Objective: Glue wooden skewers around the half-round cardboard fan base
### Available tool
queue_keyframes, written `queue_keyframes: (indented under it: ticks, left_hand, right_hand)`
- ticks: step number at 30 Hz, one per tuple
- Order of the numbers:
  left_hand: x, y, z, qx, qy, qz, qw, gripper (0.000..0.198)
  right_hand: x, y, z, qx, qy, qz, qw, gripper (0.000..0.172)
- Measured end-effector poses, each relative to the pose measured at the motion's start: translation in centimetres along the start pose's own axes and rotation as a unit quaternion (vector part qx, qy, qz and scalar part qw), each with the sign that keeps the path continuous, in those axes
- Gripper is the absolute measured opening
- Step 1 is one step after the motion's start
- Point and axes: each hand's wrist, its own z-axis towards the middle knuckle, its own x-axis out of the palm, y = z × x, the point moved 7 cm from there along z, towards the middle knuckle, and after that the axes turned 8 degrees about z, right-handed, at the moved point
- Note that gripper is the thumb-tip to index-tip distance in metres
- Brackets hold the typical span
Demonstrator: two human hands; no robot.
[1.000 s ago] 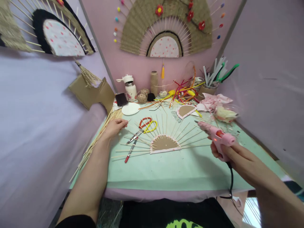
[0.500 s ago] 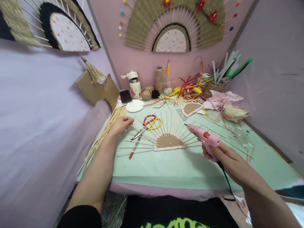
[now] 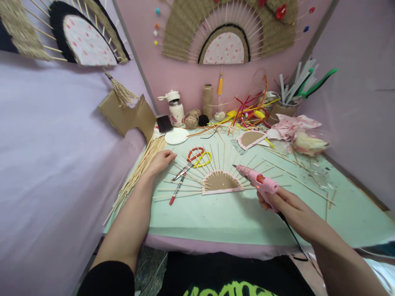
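My right hand (image 3: 279, 201) is wrapped round the handle of a pink hot glue gun (image 3: 257, 177). The gun's nozzle points left, above the right-hand sticks of a fan frame. That frame is a half-round piece of cardboard (image 3: 220, 182) edged in pink-and-white cloth, with thin wooden sticks (image 3: 218, 154) spreading from it. My left hand (image 3: 162, 161) is closed in a pinch beside the outer ends of the left sticks; whatever its fingertips hold is too small to make out. Scissors (image 3: 203, 158) with red and yellow handles and a red-capped pen (image 3: 177, 191) lie under the left sticks.
A bundle of sticks (image 3: 135, 176) lies along the table's left edge. At the back stand a white bottle (image 3: 176, 112), twine rolls (image 3: 191, 119) and coloured pipe cleaners (image 3: 247, 113). Loose sticks (image 3: 308, 188) and crumpled cloth (image 3: 291, 125) are on the right. The gun's black cord (image 3: 291, 230) hangs down.
My right hand has brought the glue gun a little left, closer to the fan frame. The left hand stays pinched in nearly the same place. The whole view has shifted slightly.
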Motion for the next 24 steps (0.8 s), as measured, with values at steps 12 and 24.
queue_keyframes:
  ticks: [12,24]
  left_hand:
    - [0.6,0.0,2.1,0.005,0.037,0.049,0.998,0.033]
    - [0.0,0.2,1.7,-0.020,0.006,0.042,0.999,0.036]
  right_hand:
    - [2.1,-0.7,0.7,0.040,0.035,0.066,0.996,0.043]
    - [4.0,-0.3,2.5,0.032,0.056,-0.005,0.998,0.048]
